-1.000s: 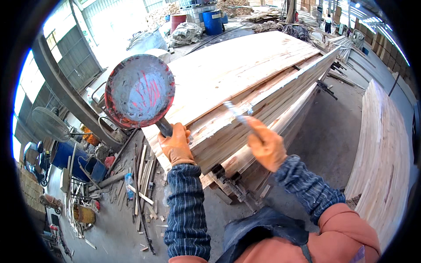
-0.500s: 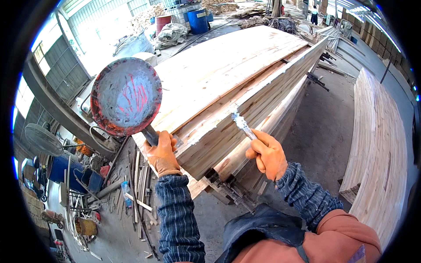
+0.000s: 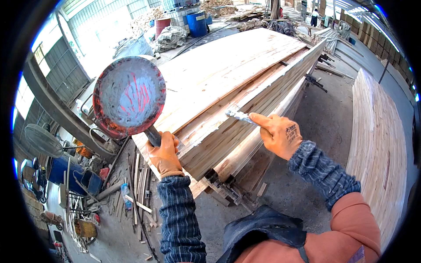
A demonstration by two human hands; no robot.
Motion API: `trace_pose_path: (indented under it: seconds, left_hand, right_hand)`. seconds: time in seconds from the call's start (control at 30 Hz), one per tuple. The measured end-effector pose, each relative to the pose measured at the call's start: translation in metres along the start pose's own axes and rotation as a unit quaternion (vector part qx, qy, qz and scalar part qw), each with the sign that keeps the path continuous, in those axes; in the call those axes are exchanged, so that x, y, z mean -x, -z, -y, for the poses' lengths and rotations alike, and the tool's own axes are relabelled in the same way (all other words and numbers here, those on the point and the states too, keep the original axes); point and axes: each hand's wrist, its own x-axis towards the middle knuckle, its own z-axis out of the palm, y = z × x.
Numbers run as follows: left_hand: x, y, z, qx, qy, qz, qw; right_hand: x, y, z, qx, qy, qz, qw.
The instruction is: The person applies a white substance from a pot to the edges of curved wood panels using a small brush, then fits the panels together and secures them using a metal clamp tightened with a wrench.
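Gloved in orange, my left hand [image 3: 164, 153] is closed round the dark handle of a frying pan [image 3: 129, 97]. Grey-white paste coats the pan's inside, with red streaks in its middle and red-black crust along the rim. My right hand [image 3: 281, 135], in a matching glove, grips a paste-smeared brush [image 3: 239, 115]; its forefinger lies along the handle. The brush's tip is at the upper edge of an upright laminated wooden panel [image 3: 258, 109]; whether it touches I cannot tell. White smears show along that edge. A wide wooden panel [image 3: 219, 61] lies to its left.
Metal clamps [image 3: 226, 186] stick out below the near end of the panels. Another stack of long wooden panels [image 3: 377, 136] lies at the right. Wood strips [image 3: 139, 188] litter the floor at left, near a fan [image 3: 43, 139]. A blue barrel [image 3: 197, 23] stands at the back.
My right hand has moved slightly up and right and turned its back upward, swinging the brush flatter, its tip pointing left. The pan has shifted slightly right with my left hand.
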Motion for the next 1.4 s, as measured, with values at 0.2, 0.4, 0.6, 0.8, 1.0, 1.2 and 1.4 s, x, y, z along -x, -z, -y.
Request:
trace_pose_path:
  seconds: [0.2,0.4,0.6,0.8,1.0,1.2,1.4]
  left_hand:
    - [-0.001,0.000,0.002,-0.004,-0.005,0.011,1.000]
    - [-0.002,-0.001,0.003,-0.011,-0.005,-0.008,1.000]
    - [-0.006,0.006,0.006,-0.004,-0.006,-0.011,1.000]
    - [-0.002,-0.005,0.005,-0.015,-0.009,-0.010,1.000]
    - [-0.003,-0.002,0.003,-0.007,-0.023,-0.025,0.999]
    - [-0.002,-0.004,0.004,0.006,-0.016,-0.009,1.000]
    - [-0.002,0.006,0.002,-0.006,-0.018,-0.008,1.000]
  right_hand:
    - [-0.016,0.019,-0.012,0.194,0.192,0.039,0.961]
    - [-0.032,0.041,-0.032,0.284,0.219,0.094,0.929]
    - [-0.039,0.056,-0.046,0.167,0.078,0.112,0.976]
    - [-0.033,0.004,-0.021,-0.149,0.077,0.012,0.986]
    - [-0.030,-0.013,-0.006,-0.117,-0.006,0.082,0.990]
    - [-0.022,-0.019,-0.037,-0.163,-0.017,0.007,0.987]
    - [-0.032,0.001,0.018,-0.178,-0.155,0.182,0.955]
